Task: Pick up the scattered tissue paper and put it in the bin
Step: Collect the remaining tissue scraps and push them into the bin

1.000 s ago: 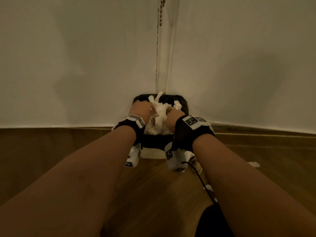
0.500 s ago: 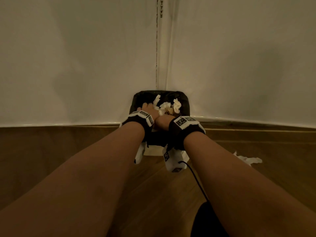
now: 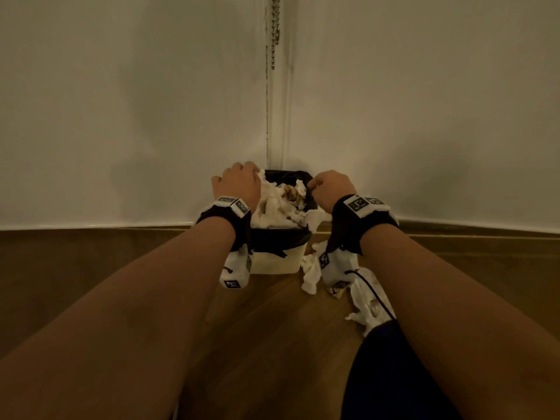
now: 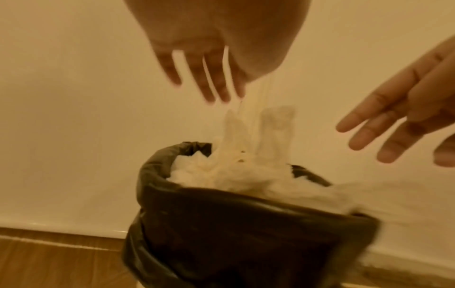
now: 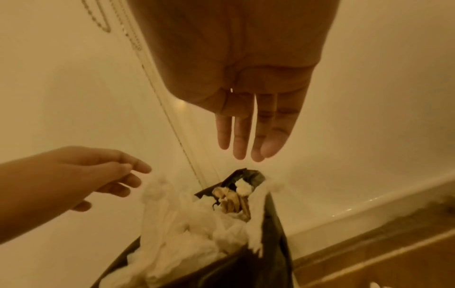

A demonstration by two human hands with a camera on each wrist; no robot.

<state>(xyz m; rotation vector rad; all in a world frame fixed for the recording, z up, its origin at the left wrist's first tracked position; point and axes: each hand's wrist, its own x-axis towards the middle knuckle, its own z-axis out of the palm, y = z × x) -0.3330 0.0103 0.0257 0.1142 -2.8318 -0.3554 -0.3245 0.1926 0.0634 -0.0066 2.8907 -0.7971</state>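
Note:
A small pale bin [image 3: 277,263] with a black liner [image 4: 246,224] stands in the wall corner. White tissue paper [image 3: 272,207] is heaped in it, and one piece spills over its right rim [image 3: 316,218]. My left hand [image 3: 238,184] hovers over the bin's left edge and holds nothing. In the left wrist view its fingers [image 4: 209,85] are spread above blurred tissue [image 4: 234,173]. My right hand [image 3: 331,189] is over the right edge. In the right wrist view its fingers [image 5: 240,140] are straight above the tissue [image 5: 197,224]. Loose tissue [image 3: 312,271] lies on the floor beside the bin.
Another crumpled tissue [image 3: 366,304] lies on the wooden floor [image 3: 272,328] under my right forearm. White walls [image 3: 121,116] meet just behind the bin, and a bead chain [image 3: 275,31] hangs in the corner. Brown scraps [image 3: 291,192] sit among the tissue at the bin's back.
Both hands were together, pressing tissue into the bin. They have since let go, lifted and moved apart to either side of it. The tissue stays heaped in the bin.

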